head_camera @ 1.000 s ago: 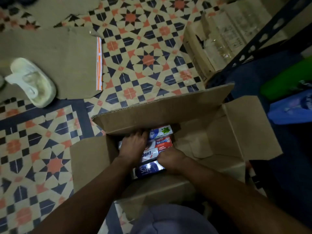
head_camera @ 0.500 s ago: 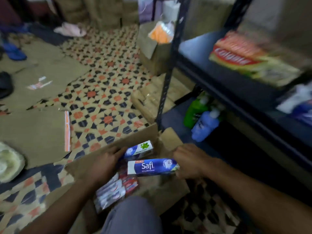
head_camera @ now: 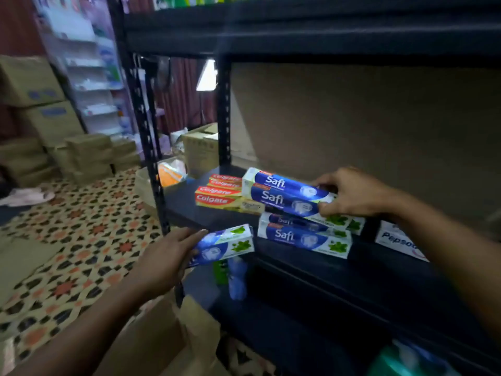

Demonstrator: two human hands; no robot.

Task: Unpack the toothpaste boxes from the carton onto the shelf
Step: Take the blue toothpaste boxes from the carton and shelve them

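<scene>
My right hand grips a blue Safi toothpaste box by its right end, over other Safi boxes stacked on the dark shelf. Another blue Safi box is held in my left hand just in front of the shelf's edge, lower and to the left. Red Colgate boxes lie further left on the same shelf. The open brown carton sits on the floor at the bottom, its inside hidden.
A white Pepsodent box lies on the shelf at the right. A black shelf post stands left of the boxes. A blue bottle stands on the shelf below. Stacked cartons line the patterned floor at the left.
Both hands lifted Safi boxes out of the carton and rose to the shelf. The right hand's box now lies on the stack; the view swung up from the floor.
</scene>
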